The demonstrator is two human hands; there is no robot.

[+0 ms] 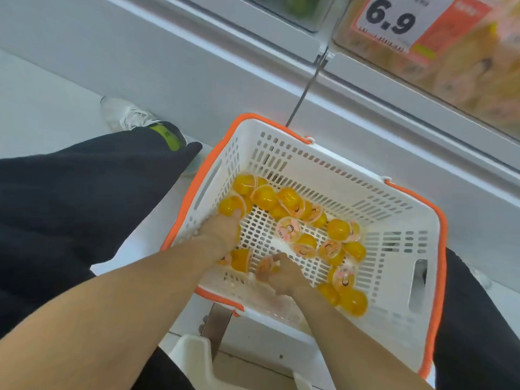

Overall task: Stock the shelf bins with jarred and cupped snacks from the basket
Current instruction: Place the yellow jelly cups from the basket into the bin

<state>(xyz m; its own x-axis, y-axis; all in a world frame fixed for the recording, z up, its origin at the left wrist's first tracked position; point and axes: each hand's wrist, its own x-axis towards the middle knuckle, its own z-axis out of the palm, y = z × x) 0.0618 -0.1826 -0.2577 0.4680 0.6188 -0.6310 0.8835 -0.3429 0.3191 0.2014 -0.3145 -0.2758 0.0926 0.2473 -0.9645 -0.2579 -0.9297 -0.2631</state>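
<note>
Jelly cups (289, 199): small dome-shaped clear plastic cups filled with glossy yellow-orange jelly, each sealed with a flat round pink-and-white printed film lid. About twenty lie loose on the basket floor, tipped at all angles, some dome up, some lid up. One cluster sits just beyond the left hand's fingers, a second spreads to the right of the right hand, and a few lie between the two hands.

Left hand (222, 230): inside the basket at its left wall, back of the hand up, fingers reaching down among the cups. A fingertip touches one cup (232, 205); more yellow shows under the palm. Whether the fingers are clamped on anything cannot be told.

Right hand (281, 273): low in the basket by the near wall, fingers curled round one cup (266, 266), its pink lid showing at the fingertips.

Basket (394, 249): white moulded plastic, rectangular, with slotted perforated walls and floor, cut-out hand grips in the short sides, and an orange rim and handles. It encloses both hands.

Shelf unit (197, 66): smooth grey-white metal face, beyond the fingers and behind the basket.

Price tag (394, 18): white and orange card reading 6.9, far up and right of the fingers, on a clear bin front with blurred yellow goods behind.

Shoe (132, 116): white laced trainer on the pale floor, left of the fingers, beside a dark trouser leg.
</note>
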